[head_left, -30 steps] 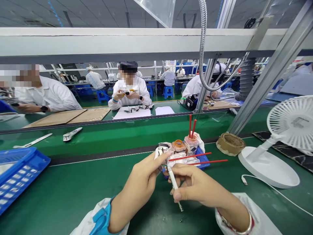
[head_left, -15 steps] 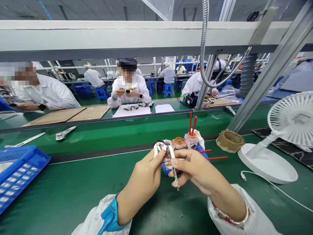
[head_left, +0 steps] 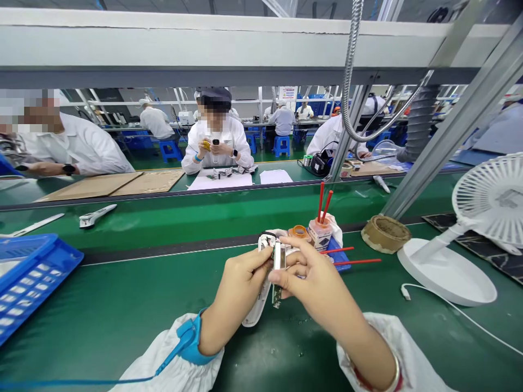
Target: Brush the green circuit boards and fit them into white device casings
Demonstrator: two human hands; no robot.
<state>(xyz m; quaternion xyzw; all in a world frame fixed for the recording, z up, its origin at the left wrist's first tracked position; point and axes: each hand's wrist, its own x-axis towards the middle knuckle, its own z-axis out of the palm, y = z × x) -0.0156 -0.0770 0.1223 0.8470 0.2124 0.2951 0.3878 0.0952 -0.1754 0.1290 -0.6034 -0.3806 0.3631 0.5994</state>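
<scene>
Circuit board, likely light, stiff, fragile, best edge-held: the right hand pinches it, the left hand grips a white casing.

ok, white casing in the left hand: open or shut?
Open. The white casing shows its inner side, and the circuit board is outside it, in the right hand.

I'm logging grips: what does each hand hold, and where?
Left hand: a white casing, near its middle. Right hand: a slim green-and-white part, thumb across its middle.
</scene>
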